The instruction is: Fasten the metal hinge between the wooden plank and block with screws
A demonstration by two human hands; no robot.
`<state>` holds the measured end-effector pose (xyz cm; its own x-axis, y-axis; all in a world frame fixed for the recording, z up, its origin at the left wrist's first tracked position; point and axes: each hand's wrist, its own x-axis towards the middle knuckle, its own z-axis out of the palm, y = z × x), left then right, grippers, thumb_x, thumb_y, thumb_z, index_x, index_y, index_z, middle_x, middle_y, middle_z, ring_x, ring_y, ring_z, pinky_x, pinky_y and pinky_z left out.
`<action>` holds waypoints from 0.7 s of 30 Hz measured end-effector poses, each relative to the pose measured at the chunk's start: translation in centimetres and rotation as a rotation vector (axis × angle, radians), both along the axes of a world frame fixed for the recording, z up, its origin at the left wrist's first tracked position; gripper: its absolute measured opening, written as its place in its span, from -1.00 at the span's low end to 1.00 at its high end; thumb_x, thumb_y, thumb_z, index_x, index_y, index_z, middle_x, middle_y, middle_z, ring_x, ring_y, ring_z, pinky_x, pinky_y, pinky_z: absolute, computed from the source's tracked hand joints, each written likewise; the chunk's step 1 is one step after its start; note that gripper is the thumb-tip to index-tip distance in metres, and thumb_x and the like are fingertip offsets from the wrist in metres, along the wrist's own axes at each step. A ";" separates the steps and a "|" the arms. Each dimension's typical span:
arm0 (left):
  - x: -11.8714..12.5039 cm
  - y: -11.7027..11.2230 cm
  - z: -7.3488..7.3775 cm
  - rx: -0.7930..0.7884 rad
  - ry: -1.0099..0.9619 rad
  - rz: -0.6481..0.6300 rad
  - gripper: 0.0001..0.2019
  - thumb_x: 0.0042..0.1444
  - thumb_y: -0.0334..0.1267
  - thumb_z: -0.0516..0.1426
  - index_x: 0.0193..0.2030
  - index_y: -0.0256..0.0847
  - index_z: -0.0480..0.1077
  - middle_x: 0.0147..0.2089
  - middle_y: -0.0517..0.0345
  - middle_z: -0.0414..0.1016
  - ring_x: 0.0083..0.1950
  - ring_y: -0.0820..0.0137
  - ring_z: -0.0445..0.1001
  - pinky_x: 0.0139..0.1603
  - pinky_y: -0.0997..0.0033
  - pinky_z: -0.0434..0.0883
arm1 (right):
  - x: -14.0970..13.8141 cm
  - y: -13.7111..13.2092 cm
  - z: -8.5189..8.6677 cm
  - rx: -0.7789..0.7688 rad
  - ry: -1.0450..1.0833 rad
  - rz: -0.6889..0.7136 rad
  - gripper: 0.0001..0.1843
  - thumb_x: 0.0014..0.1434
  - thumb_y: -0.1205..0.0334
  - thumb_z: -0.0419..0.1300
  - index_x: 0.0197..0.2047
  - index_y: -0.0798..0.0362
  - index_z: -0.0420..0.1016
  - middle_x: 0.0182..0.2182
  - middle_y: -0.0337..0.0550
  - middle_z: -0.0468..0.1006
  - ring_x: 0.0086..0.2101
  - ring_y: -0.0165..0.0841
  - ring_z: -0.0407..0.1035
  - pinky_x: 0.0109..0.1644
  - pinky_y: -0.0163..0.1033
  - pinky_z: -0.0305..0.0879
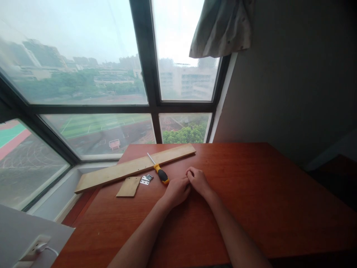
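Observation:
My left hand rests on the table with its fingers curled closed. My right hand meets it at the fingertips, its fingers bent inward too. Whether anything small is between the fingers is hidden. Just left of my left hand lies a screwdriver with a yellow and black handle, its shaft resting across a long wooden board. Beside it are white metal plates and several dark screws. A small wooden piece with a slanted edge lies further left.
The reddish-brown table stands against a large window with dark frames. The long board's left end juts past the table edge. A curtain hangs at the upper right, and a wall socket with a white plug is at the lower left.

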<state>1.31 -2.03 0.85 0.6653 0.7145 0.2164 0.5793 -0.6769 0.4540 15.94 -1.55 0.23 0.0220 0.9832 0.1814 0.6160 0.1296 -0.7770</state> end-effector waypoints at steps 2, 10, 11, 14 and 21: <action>0.0 0.0 0.1 -0.001 -0.004 0.001 -0.80 0.18 -0.37 0.01 -0.18 -0.23 0.46 -0.10 0.00 0.58 -0.12 0.24 0.54 -0.12 0.35 0.41 | 0.0 0.0 0.0 0.001 -0.001 -0.001 -0.77 0.18 0.32 0.02 -0.39 0.00 0.49 -0.42 -0.18 0.59 -0.33 -0.34 0.44 -0.20 -0.33 0.27; 0.0 -0.1 0.3 -0.015 0.004 0.004 -0.80 0.16 -0.38 0.02 -0.19 -0.22 0.47 -0.12 -0.01 0.58 -0.14 0.24 0.54 -0.13 0.33 0.42 | -0.1 0.0 -0.1 0.010 -0.005 -0.003 -0.76 0.17 0.34 0.01 -0.39 0.02 0.49 -0.42 -0.17 0.58 -0.34 -0.34 0.44 -0.20 -0.32 0.25; 0.0 -0.1 0.3 -0.017 0.006 0.005 -0.80 0.16 -0.38 0.02 -0.19 -0.22 0.47 -0.12 0.00 0.58 -0.14 0.24 0.54 -0.13 0.33 0.42 | -0.1 0.0 -0.1 0.010 -0.004 -0.003 -0.76 0.17 0.34 0.01 -0.40 0.01 0.49 -0.42 -0.17 0.58 -0.34 -0.34 0.44 -0.20 -0.32 0.25; 0.0 -0.1 0.3 -0.022 0.006 0.005 -0.81 0.16 -0.37 0.02 -0.19 -0.21 0.46 -0.11 0.01 0.58 -0.13 0.24 0.54 -0.13 0.35 0.41 | -0.1 0.0 -0.2 0.009 -0.004 -0.003 -0.76 0.17 0.33 0.02 -0.40 0.00 0.49 -0.42 -0.18 0.58 -0.34 -0.34 0.44 -0.20 -0.33 0.26; 0.1 -0.1 0.1 -0.025 -0.002 0.007 -0.82 0.16 -0.36 0.03 -0.19 -0.20 0.46 -0.12 0.01 0.58 -0.13 0.24 0.54 -0.13 0.35 0.41 | 0.1 0.2 -0.3 0.008 -0.008 0.001 -0.76 0.17 0.33 0.01 -0.40 0.01 0.49 -0.42 -0.17 0.58 -0.34 -0.33 0.44 -0.19 -0.31 0.26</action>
